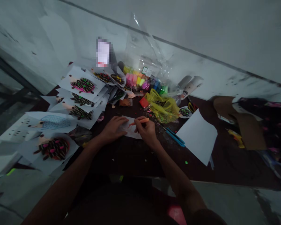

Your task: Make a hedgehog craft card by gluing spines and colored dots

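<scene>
A small white sheet of paper (134, 135) lies on the dark table, with faint orange marks near its middle. My left hand (111, 128) rests on its left side, fingers stretched out and holding nothing. Closed around an orange marker (144, 120), my right hand (147, 129) is over the sheet's right part, and the marker's tip is at the orange marks. Blue-handled scissors (174, 136) lie to the right of that hand. Beside them is a larger white sheet (198, 136).
Hedgehog pictures with raised spines (83, 85) are stacked at the left. A yellow plastic bag (162, 107) and clear-wrapped coloured clay (140, 80) stand behind my hands. A blurred bright object (103, 53) is at the wall. Brown cardboard (250, 131) lies at the right.
</scene>
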`<state>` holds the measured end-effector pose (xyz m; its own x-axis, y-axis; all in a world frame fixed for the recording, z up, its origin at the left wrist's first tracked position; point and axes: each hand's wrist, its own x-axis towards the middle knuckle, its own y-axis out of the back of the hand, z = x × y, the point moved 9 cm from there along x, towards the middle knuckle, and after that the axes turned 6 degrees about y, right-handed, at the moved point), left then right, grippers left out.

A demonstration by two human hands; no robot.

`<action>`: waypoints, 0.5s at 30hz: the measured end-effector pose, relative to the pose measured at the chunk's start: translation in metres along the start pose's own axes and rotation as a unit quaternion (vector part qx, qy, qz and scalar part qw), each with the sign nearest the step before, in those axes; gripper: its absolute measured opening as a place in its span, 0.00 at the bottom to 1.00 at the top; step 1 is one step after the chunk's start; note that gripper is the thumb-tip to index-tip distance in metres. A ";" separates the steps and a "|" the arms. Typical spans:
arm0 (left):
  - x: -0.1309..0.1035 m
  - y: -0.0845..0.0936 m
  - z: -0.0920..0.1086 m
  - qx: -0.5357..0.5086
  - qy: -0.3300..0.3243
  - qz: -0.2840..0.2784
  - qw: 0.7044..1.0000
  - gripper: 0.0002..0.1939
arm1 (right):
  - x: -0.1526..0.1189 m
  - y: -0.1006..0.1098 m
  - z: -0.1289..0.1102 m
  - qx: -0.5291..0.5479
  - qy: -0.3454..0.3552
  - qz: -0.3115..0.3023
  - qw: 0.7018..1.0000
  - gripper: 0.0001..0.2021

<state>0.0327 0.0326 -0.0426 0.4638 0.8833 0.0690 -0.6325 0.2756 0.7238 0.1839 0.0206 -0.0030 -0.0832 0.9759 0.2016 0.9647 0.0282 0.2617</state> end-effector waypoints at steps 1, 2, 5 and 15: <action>0.000 0.000 0.000 -0.002 -0.001 0.002 1.000 0.28 | -0.001 0.000 0.003 -0.016 -0.004 0.007 1.000 0.16; 0.000 0.000 0.000 -0.003 -0.002 0.003 1.000 0.28 | -0.002 0.001 0.003 -0.039 0.002 0.019 0.999 0.17; 0.000 -0.001 -0.001 -0.004 -0.004 0.001 1.000 0.28 | -0.004 0.004 -0.001 -0.110 0.048 0.030 0.992 0.17; 0.000 -0.002 -0.003 -0.009 -0.002 0.003 1.000 0.27 | -0.002 -0.011 0.004 -0.155 0.078 -0.012 0.985 0.18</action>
<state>0.0325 0.0330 -0.0462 0.4625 0.8834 0.0749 -0.6462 0.2781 0.7107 0.1746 0.0192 -0.0102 -0.1652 0.9303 0.3276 0.8412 -0.0405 0.5392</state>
